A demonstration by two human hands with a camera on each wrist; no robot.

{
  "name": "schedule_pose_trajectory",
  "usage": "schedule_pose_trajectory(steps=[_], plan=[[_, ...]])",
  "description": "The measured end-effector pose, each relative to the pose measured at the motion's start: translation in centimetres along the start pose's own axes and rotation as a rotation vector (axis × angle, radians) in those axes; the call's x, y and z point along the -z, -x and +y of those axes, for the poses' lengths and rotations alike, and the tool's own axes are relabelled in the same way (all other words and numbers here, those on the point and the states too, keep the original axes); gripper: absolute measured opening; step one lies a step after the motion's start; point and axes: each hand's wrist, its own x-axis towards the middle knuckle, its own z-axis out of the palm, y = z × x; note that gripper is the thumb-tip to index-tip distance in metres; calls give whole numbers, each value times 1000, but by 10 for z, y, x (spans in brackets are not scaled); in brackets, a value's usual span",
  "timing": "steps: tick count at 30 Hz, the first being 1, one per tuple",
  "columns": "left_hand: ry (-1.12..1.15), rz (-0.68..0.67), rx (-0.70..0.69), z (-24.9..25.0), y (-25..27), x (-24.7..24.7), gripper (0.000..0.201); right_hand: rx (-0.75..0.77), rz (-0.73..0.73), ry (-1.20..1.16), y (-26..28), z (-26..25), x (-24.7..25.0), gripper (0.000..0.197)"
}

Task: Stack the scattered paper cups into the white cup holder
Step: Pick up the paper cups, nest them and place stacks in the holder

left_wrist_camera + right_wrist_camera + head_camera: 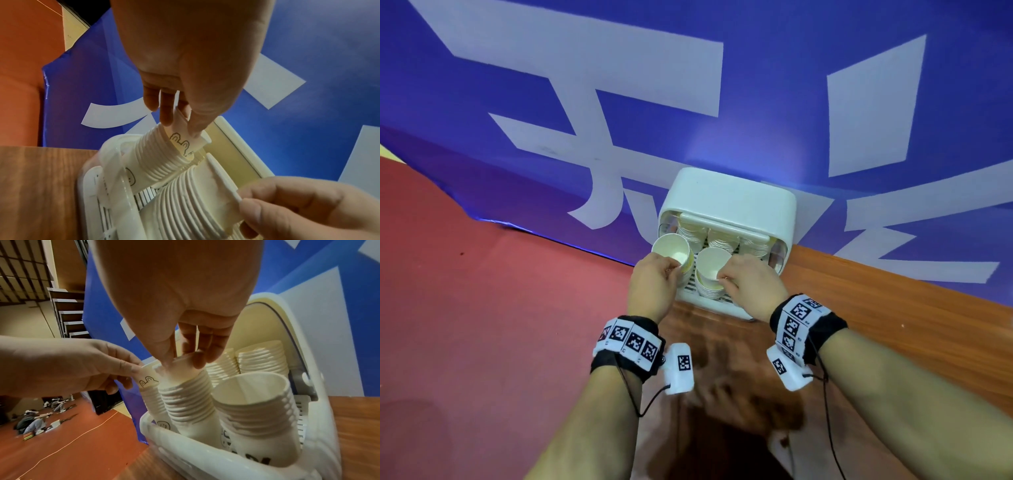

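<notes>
We see two cup stacks in the white holder [726, 195], mouths up, both tilted. Left hand [654, 284] pinches the left stack's top cup [671, 251]; right hand [748, 284] pinches the middle stack's top cup [713, 265], fingers down

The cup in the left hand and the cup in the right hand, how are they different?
The left hand's cup sits over the leftmost stack; the right hand's cup sits over the next stack to the right. The left hand's cup shows a little line drawing on its side; the right hand's cup looks plain where visible. Both are pale paper cups, pinched at the rim, mouth up.
</notes>
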Motion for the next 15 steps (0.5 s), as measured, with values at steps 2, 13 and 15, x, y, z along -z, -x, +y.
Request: schedule_pose_trajectory(steps=[2, 13, 15], plan=[[-52, -43, -3, -4, -4, -5, 13, -6, -44, 19, -2, 1, -7, 21], [-126, -162, 46, -10, -12, -21, 14, -75, -148, 55, -11, 2, -22, 23], [-101, -153, 74, -6, -11, -17, 17, -91, -148, 17, -9, 1, -19, 25]])
